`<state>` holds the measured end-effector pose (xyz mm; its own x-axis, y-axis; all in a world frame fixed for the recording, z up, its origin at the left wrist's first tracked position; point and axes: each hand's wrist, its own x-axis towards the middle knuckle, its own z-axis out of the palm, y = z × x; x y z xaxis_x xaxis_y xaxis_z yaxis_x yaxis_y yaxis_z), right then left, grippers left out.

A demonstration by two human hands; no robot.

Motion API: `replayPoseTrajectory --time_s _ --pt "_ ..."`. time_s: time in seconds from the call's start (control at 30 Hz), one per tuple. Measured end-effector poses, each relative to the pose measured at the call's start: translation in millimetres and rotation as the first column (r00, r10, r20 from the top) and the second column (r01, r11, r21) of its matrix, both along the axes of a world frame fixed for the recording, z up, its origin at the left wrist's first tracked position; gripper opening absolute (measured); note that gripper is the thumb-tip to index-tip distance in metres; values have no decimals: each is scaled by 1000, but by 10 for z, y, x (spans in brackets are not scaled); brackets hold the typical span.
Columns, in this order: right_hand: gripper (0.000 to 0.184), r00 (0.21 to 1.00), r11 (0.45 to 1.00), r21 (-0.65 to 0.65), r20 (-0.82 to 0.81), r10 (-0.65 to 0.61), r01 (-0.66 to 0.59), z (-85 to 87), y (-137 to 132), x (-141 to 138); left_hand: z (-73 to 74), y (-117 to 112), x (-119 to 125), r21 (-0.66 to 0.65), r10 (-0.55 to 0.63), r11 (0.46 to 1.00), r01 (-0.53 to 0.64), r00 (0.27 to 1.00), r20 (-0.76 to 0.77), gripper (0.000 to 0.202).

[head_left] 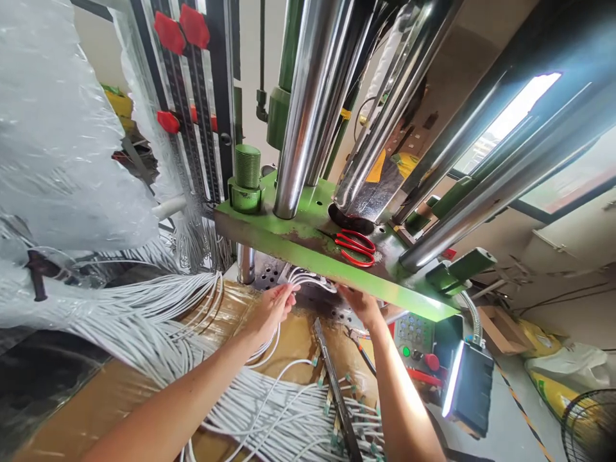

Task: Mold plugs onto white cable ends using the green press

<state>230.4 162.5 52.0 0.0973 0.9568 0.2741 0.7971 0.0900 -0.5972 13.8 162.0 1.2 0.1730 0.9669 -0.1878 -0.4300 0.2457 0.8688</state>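
Observation:
My left hand (pixel 275 309) is closed in a pinch on a white cable, just in front of the press opening. Several white cables (pixel 310 280) curve from beside its fingertips into the gap beneath the green press plate (pixel 308 253). At the right of that gap, my right hand (pixel 360 303) reaches in under the plate's front edge. Its fingertips are hidden there, so what it touches does not show. Between my forearms, long black-handled pliers or tweezers (pixel 332 372) lie over a heap of white cables (pixel 274 407) with small greenish ends. Nearby are cutting pliers (pixel 359 341).
Red-handled scissors (pixel 356 248) rest on top of the plate, among steel columns (pixel 308 122). A control panel (pixel 414 340) with buttons and a lit work lamp (pixel 469 388) stand at the right. Bundled white cables (pixel 144 301) cover the left side.

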Motion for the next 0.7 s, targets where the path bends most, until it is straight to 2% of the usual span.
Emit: replayPoseTrajectory --time_s 0.07,0.13,0.23,0.33,0.43,0.7 --pt "35 996 992 -92 -41 82 -85 -6 -191 -31 84 -19 -109 -11 -43 999 43 999 -2 51" --pt "36 989 980 -152 -98 113 -127 -17 -451 -39 201 -75 -242 -48 -178 983 178 984 -13 48" --pt "41 977 972 -201 -195 84 -123 -52 -893 -11 376 -232 -408 -130 -390 915 382 920 -40 46" --pt "40 960 961 -253 -279 35 -108 -98 -1269 40 481 -432 -457 -217 -528 838 500 844 -92 49" --pt "40 937 952 -283 -350 11 -116 -136 -1530 91 531 -606 -411 -265 -611 782 565 780 -140 50" --pt "37 898 963 -245 -441 -11 -109 -220 -1901 185 578 -854 -314 -293 -685 725 623 693 -223 54"
